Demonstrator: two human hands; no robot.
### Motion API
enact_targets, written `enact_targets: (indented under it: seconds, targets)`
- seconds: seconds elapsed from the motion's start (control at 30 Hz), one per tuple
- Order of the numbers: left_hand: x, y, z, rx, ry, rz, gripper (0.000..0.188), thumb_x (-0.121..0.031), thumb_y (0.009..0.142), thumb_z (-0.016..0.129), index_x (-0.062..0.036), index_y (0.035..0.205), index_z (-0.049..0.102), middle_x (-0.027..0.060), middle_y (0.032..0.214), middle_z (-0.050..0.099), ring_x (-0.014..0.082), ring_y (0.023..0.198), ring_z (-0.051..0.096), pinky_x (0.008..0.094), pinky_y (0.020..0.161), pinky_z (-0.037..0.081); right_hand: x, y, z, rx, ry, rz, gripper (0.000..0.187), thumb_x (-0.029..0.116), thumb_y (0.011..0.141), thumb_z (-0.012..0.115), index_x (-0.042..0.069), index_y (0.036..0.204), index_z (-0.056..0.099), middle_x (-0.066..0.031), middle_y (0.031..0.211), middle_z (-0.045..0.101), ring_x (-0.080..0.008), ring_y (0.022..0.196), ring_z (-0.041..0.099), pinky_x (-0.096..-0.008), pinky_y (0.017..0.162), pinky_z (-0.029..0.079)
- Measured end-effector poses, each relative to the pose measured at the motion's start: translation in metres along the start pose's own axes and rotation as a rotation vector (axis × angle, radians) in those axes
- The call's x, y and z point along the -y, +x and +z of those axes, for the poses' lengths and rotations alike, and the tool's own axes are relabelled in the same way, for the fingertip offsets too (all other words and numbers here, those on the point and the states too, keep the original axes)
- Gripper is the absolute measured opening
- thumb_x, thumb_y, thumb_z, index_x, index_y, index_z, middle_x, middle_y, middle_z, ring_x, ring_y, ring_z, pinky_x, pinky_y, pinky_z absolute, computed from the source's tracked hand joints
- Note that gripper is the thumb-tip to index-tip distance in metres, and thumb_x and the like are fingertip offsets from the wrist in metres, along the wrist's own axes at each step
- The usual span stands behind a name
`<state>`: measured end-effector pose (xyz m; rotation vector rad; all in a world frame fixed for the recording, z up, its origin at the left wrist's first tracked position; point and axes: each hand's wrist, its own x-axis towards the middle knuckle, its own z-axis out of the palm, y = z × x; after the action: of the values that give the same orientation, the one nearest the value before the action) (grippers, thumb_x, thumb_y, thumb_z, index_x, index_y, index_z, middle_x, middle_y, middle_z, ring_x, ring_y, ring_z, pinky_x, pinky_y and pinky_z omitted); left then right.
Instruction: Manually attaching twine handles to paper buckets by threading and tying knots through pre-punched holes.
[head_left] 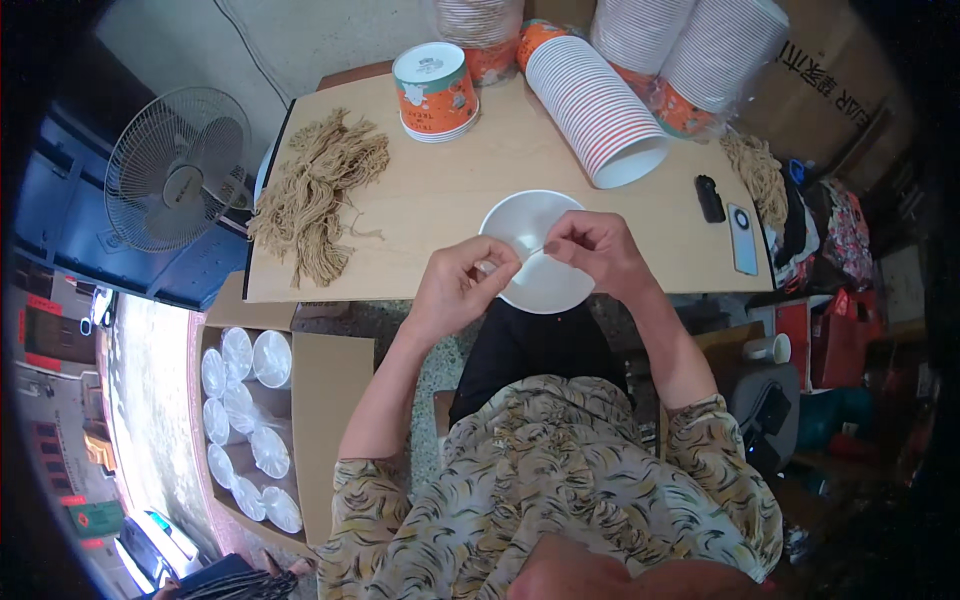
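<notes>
A white paper tub (522, 212) stands at the table's near edge, its open mouth facing up at me. Over that mouth my left hand (458, 288) and my right hand (606, 258) come close together, each with thumb and forefinger pinched. A thin pale strand (536, 251) runs between the two pinches; its exact kind is too small to tell. Left of the tub lies a loose bundle of tan twine (318, 190). Behind it an orange printed tub (437, 95) sits upside down, with another rim showing beneath.
A nested stack of tubs (590, 105) lies toward the back right, with plastic-wrapped stacks (725, 50) behind. A phone (743, 240), a small black object (709, 199) and more twine (757, 170) are at the right. A fan (180, 170) and a carton (340, 420) of bagged tubs stand left.
</notes>
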<state>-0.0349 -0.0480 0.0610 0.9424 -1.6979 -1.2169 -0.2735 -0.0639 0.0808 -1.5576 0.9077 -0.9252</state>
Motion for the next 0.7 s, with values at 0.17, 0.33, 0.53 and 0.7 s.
enact_targets:
  seconds: [0.17,0.33,0.53,0.7]
  targets:
    - [-0.005,-0.008,-0.004,-0.033,0.191,0.093,0.007,-0.005,0.089,0.070,-0.0022,0.095,0.069,0.0114,0.094,0.071,0.0208,0.082,0.065,0.0307,0.069,0.055,-0.017,-0.002,-0.025,-0.160,0.282,-0.098,0.006,0.005,0.095,0.063,0.000,0.093,0.061,0.0020,0.076,0.054,-0.0063,0.066,0.045,-0.0221,0.062,0.037]
    - [0.002,-0.013,-0.013,0.064,0.306,0.174,0.008,-0.004,0.087,0.071,-0.0020,0.095,0.069,0.0116,0.097,0.071,0.0279,0.104,0.061,0.0362,0.083,0.055,-0.024,-0.001,-0.039,-0.218,0.496,-0.126,0.012,0.012,0.097,0.062,0.000,0.094,0.061,0.0014,0.078,0.052,-0.0090,0.069,0.043,-0.0241,0.064,0.035]
    - [-0.005,-0.008,-0.011,0.071,0.301,0.141,0.015,-0.006,0.088,0.072,-0.0032,0.103,0.072,0.0096,0.099,0.071,0.0259,0.102,0.060,0.0357,0.087,0.053,0.001,0.038,-0.028,-0.192,0.453,-0.192,0.013,0.013,0.096,0.063,0.001,0.094,0.062,0.0000,0.080,0.055,-0.0073,0.070,0.046,-0.0229,0.065,0.037]
    - [0.010,-0.005,-0.021,-0.126,-0.237,-0.142,0.017,-0.013,0.095,0.069,-0.0050,0.110,0.074,0.0032,0.096,0.073,0.0124,0.090,0.061,0.0267,0.083,0.050,0.044,0.084,-0.026,-0.096,0.157,-0.253,0.033,0.021,0.095,0.066,-0.003,0.117,0.061,-0.0090,0.106,0.065,-0.0172,0.102,0.059,-0.0313,0.094,0.043]
